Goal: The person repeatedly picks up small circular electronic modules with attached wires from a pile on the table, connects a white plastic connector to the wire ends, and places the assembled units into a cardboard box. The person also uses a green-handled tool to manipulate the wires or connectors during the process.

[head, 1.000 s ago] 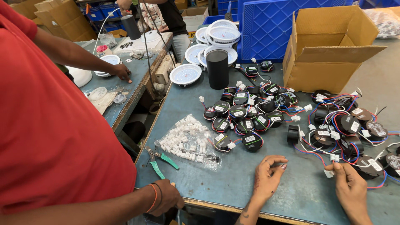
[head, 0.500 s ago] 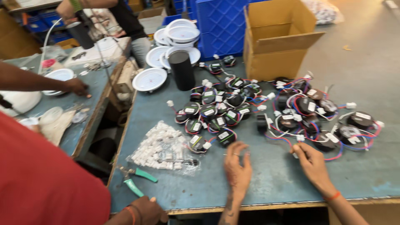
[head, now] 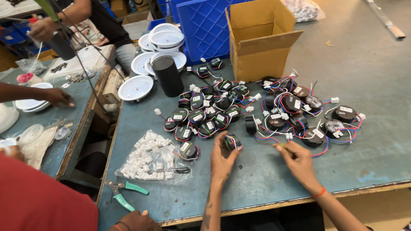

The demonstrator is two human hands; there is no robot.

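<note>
The person's left hand curls around a small round black driver module with coloured leads, the fingers closed on its rim so that the module stands lifted just off the blue-grey metal worktable. Held this way, its labelled face and wires stay turned toward the other hand. The right hand lies near, to the right, fingertips pinched narrowly on the thin coloured wires that trail from the nearest modules; what exactly lies between those fingertips is too small to tell. The held module thus sits inside the left grip, between the two loose heaps.

The left heap of wound black modules with white labels lies just beyond the left hand, tightly bunched; the right heap of black modules with red and blue leads spreads more loosely past the right hand. This split probably keeps two batches apart, both within easy reach.

A clear plastic bag of small white connectors lies left of the left hand, beside green-handled pliers at the table edge. Behind stand a black cylinder, stacked white round lamp housings, an open brown cardboard box and a blue plastic crate. Another person's hand rests on the neighbouring bench at left.
</note>
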